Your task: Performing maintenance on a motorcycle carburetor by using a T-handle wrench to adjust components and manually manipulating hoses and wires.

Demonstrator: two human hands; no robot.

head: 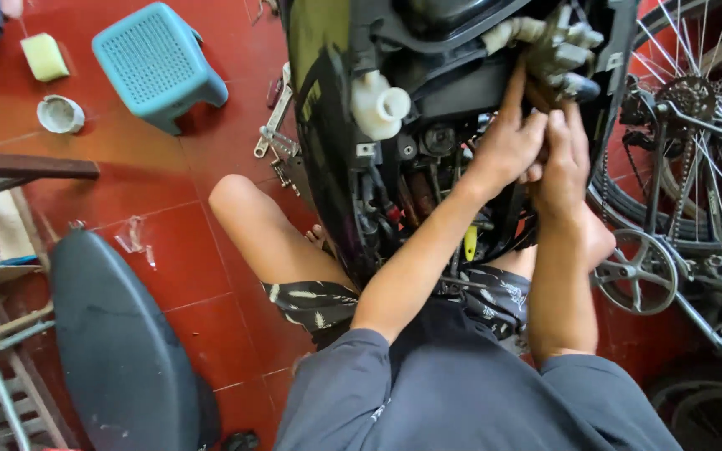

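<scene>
Connector cluster (566, 46), pale grey plugs inside the opened scooter body (327, 150), lies at twelve o'clock from both hands. Left hand (507, 142) reaches nearest, forefinger extended up to it. Right hand (563, 163) curls closed just beside; its contents cannot be determined.

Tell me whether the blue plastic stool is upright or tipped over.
Upright: the blue stool stands on the red tiled floor, perforated seat facing up, legs underneath.
</scene>
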